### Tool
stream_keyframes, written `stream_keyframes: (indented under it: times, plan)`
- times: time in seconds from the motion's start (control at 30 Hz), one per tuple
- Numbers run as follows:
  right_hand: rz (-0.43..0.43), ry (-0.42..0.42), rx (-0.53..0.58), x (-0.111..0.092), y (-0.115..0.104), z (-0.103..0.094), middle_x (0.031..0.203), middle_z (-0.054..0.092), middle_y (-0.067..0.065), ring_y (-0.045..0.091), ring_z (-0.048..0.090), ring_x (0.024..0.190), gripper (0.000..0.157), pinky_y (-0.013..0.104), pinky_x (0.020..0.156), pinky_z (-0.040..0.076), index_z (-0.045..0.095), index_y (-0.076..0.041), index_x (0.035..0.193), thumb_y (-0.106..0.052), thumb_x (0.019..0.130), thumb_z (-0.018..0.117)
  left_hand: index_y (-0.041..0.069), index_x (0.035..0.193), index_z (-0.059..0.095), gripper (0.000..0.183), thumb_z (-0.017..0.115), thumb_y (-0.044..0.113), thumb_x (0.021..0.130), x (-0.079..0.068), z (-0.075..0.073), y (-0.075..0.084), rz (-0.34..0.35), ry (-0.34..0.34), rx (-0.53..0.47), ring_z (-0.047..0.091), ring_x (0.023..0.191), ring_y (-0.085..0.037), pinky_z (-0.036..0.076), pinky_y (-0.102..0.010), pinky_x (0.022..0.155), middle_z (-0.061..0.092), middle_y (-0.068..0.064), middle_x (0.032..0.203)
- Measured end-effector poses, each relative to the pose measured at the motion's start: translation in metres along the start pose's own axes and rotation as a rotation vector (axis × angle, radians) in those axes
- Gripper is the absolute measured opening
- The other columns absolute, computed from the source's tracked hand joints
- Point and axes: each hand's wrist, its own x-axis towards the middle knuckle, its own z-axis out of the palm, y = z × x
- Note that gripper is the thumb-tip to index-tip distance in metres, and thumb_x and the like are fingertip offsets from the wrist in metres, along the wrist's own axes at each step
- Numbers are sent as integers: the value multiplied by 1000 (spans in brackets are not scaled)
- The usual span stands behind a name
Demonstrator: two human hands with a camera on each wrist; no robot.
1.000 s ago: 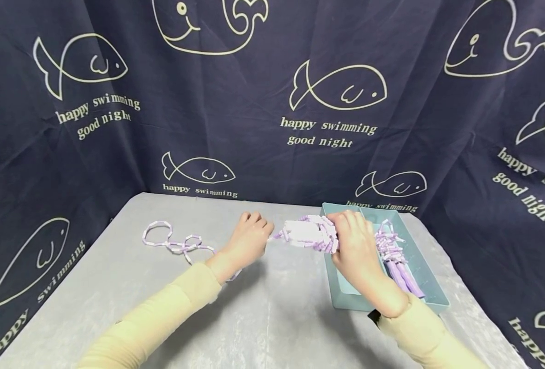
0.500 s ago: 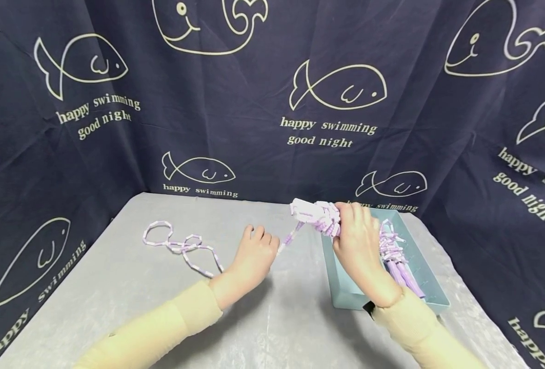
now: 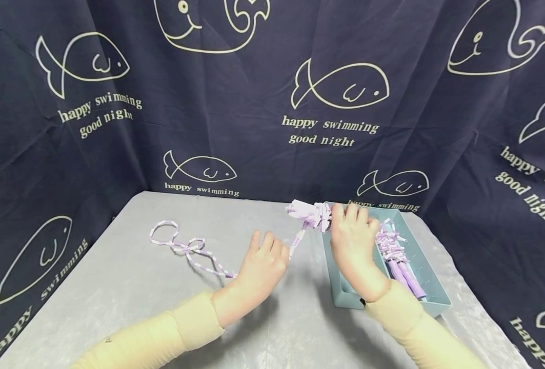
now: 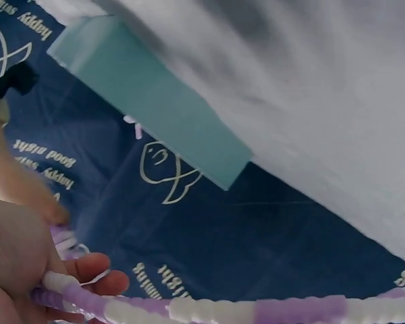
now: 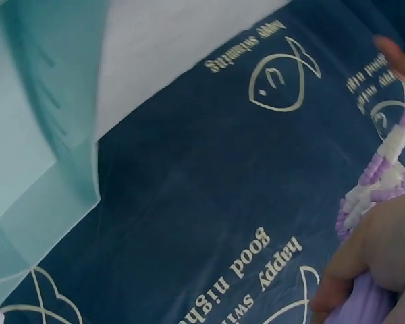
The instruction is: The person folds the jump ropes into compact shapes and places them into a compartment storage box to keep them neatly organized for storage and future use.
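My right hand point(image 3: 356, 245) grips a beaded jump rope point(image 3: 305, 210) by its handles, above the left part of the box. In the right wrist view a purple handle point(image 5: 362, 304) shows under the curled fingers. White and purple beads are wound in a bundle just past them. My left hand point(image 3: 264, 262), lower and to the left, pinches the rope's free length, which runs up to the bundle. In the left wrist view the beaded strand point(image 4: 300, 310) passes through the fingers. The remaining rope point(image 3: 186, 249) trails in loops on the table's left side.
A teal box point(image 3: 329, 266) with a divider stands on the grey table point(image 3: 295, 328) at right. In its right compartment lies another wound jump rope point(image 3: 390, 247) with purple handles point(image 3: 407, 281). A dark fish-print curtain point(image 3: 263, 102) surrounds the table at the back and sides.
My left hand has moved right and toward me, drawing the trailing rope along. The bundle in my right hand has risen and tilted, and the strand between the hands is longer.
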Motion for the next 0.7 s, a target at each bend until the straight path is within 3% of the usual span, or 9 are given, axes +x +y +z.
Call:
stream_keyframes:
  times: [0.2,0.43,0.7]
  plan:
    - [-86,17,-71,-8,-3,9,71,46,18,36,47,67,13,46,55,33,47,-5,79,-4,86,37,13,69,50,28,35,0,87,18,-6,0,-33,104,20,41,68,-19,35,-40,76,44,0,63]
    - [-213,7,-48,-16,-6,13,69,45,15,33,46,65,12,44,54,32,52,-5,83,-8,85,41,13,89,56,15,42,7,90,40,-14,-8,-16,185,8,48,72,-18,36,-38,74,51,0,71]
    - [-435,-4,46,-19,-10,6,70,43,11,30,44,65,13,42,56,32,47,-7,77,-8,87,38,14,85,55,11,47,6,86,56,-17,-22,14,200,10,48,74,-18,35,-39,78,51,1,71]
